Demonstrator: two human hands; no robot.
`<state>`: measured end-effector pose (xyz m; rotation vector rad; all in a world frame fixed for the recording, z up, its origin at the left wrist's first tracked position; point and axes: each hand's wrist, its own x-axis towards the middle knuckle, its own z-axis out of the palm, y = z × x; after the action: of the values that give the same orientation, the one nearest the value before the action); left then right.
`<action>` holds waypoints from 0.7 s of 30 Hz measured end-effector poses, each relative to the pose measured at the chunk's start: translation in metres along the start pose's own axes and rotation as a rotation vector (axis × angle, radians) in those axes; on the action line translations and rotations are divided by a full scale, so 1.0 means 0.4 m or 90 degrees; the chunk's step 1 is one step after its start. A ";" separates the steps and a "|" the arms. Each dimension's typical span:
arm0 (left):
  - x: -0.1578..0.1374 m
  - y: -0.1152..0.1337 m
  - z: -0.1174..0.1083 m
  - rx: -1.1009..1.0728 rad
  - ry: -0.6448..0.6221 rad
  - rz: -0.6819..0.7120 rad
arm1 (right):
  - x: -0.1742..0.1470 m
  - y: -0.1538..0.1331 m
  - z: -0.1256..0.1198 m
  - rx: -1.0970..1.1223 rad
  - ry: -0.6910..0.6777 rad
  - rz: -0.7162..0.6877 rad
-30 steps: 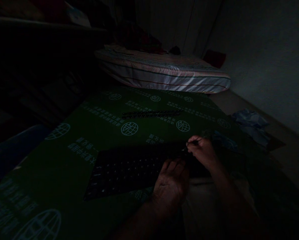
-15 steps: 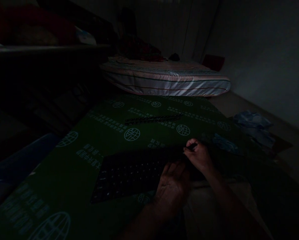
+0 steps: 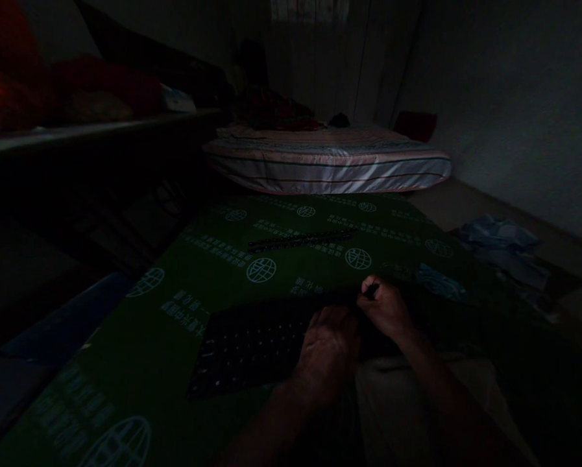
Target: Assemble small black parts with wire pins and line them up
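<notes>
On the green surface [image 3: 164,370], printed with pale globes and lettering, lies a long black keyboard [image 3: 252,350] with small pale marks on its keys, its right part lost in shadow. Over its middle, the left hand [image 3: 330,350] lies palm down, fingers close together and slightly bent; I cannot tell whether their tips press or grip. Above the keyboard's right part, the right hand [image 3: 387,308] has thumb and fingers curled together in a pinch around a small dark patch, too dim to tell what they hold.

Beyond the keyboard lie two slim black knobbly strips [image 3: 295,245], side by side. To its right is a crumpled translucent blue piece [image 3: 440,281]; against its near right edge, a pale beige thing [image 3: 407,395] of unclear material. Farther beyond stands a bed [image 3: 334,159] with a striped pink-and-white cover. Left of and beyond the keyboard, a long dark shelf [image 3: 76,135] carries a bright orange heap [image 3: 8,84], a dark red bundle [image 3: 110,81] and a small white-and-blue packet [image 3: 178,98].

Compared with half a second ago, the left hand sits farther left along the keyboard, the small pale glint by the right fingertips no longer shows, and the tilted view takes in more of the shelf.
</notes>
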<state>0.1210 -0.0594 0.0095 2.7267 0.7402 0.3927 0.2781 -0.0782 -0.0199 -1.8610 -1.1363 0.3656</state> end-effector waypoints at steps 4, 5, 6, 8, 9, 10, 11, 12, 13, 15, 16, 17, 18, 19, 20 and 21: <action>0.058 -0.017 0.024 -0.020 0.037 -0.070 | -0.001 0.005 0.005 0.023 0.019 -0.017; 0.071 -0.019 0.033 -0.023 0.038 -0.084 | -0.001 0.008 0.007 0.034 0.027 -0.021; 0.081 -0.021 0.041 -0.027 0.041 -0.099 | -0.001 0.010 0.009 0.042 0.032 -0.025; 0.093 -0.022 0.054 -0.029 0.049 -0.115 | -0.001 0.013 0.012 0.047 0.038 -0.022; 0.096 -0.023 0.059 -0.029 0.051 -0.121 | -0.002 0.014 0.012 0.048 0.040 -0.016; 0.098 -0.024 0.063 -0.028 0.052 -0.125 | -0.002 0.014 0.013 0.048 0.041 -0.009; 0.098 -0.025 0.066 -0.027 0.050 -0.128 | -0.003 0.014 0.013 0.051 0.041 0.000; 0.099 -0.027 0.068 -0.026 0.045 -0.132 | -0.004 0.014 0.013 0.056 0.041 0.010; 0.099 -0.028 0.069 -0.024 0.042 -0.136 | -0.005 0.015 0.013 0.063 0.039 0.020; 0.100 -0.029 0.070 -0.021 0.043 -0.141 | -0.006 0.018 0.015 0.078 0.034 0.031; 0.101 -0.028 0.070 -0.019 0.046 -0.142 | -0.006 0.021 0.017 0.085 0.034 0.030; 0.101 -0.028 0.070 -0.018 0.050 -0.140 | -0.006 0.025 0.018 0.090 0.036 0.026; 0.100 -0.027 0.070 -0.016 0.054 -0.140 | -0.006 0.030 0.019 0.093 0.038 0.021; 0.100 -0.025 0.070 -0.015 0.056 -0.139 | -0.005 0.034 0.021 0.093 0.039 0.018; 0.099 -0.024 0.070 -0.013 0.057 -0.140 | -0.005 0.038 0.022 0.093 0.040 0.020; 0.098 -0.023 0.071 -0.012 0.057 -0.144 | -0.005 0.040 0.022 0.091 0.039 0.024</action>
<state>0.1590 -0.0371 -0.0126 2.5848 1.0491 0.4685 0.2804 -0.0778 -0.0382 -1.7586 -1.0086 0.3980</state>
